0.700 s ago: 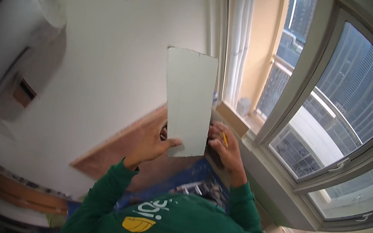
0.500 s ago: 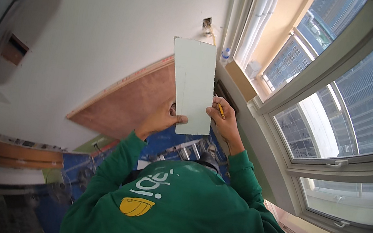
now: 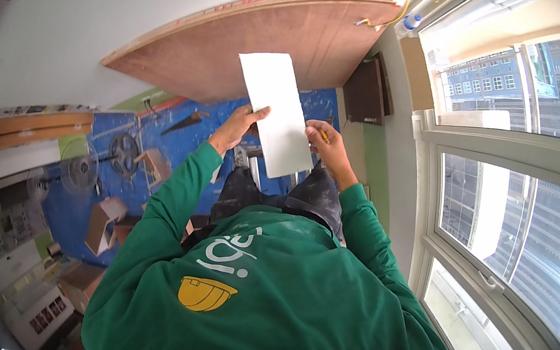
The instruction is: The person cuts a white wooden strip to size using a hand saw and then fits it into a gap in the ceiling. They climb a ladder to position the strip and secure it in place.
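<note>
A white rectangular board (image 3: 272, 105), thin and slightly rough at its edges, hangs tilted in front of my body. At its left edge, my left hand (image 3: 235, 128) grips it with the thumb on the face and the fingers behind. My right hand (image 3: 332, 152) is closed at the opposite edge, the fingertips touching the board. A short yellow pencil (image 3: 325, 137) sticks out from between those right fingers. The fingers behind the board are hidden.
Large reddish plywood sheets (image 3: 234, 45) lean against the wall ahead. A handsaw (image 3: 186, 122) and a fan (image 3: 80, 165) are on the left over a blue floor covering (image 3: 126, 188). A dark wooden box (image 3: 366, 94) stands below the windowsill, near a bottle (image 3: 411, 22). Windows (image 3: 485, 206) line the right.
My view has tipped down, showing more floor and my legs. The board has tilted, its top leaning left, and sits a little lower against my body. Both hands keep their hold.
</note>
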A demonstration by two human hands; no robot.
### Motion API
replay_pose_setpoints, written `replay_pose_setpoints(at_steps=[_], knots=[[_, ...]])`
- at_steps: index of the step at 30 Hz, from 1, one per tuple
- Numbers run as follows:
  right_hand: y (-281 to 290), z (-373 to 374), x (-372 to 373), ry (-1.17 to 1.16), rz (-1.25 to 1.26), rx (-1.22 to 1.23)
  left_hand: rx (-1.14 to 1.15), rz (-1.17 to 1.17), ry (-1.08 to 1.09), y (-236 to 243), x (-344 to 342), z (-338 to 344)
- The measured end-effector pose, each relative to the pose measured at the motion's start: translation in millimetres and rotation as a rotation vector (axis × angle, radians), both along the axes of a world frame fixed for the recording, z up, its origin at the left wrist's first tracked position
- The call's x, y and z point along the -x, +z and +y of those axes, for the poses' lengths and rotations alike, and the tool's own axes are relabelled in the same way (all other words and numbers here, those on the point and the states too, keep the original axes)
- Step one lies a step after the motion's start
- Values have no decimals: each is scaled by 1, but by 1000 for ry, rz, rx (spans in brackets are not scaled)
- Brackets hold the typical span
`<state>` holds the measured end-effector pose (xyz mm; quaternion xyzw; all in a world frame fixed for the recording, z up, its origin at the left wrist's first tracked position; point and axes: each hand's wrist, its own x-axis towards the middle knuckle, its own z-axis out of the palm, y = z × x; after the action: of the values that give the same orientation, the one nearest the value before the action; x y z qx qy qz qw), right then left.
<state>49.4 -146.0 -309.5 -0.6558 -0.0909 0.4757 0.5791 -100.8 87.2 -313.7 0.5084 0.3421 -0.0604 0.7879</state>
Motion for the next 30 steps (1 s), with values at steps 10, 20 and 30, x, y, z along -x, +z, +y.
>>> replay_pose_setpoints(at_steps=[10,20,30], knots=[[-202,-34,69,-161,-264,608,-15,54,441,-103,78,-9],[-294,-17,130,-234,-227,946,-253,137,756,-133,67,-44],[-356,-41,126,-595,-90,482,-779,49,299,-155,45,-66]])
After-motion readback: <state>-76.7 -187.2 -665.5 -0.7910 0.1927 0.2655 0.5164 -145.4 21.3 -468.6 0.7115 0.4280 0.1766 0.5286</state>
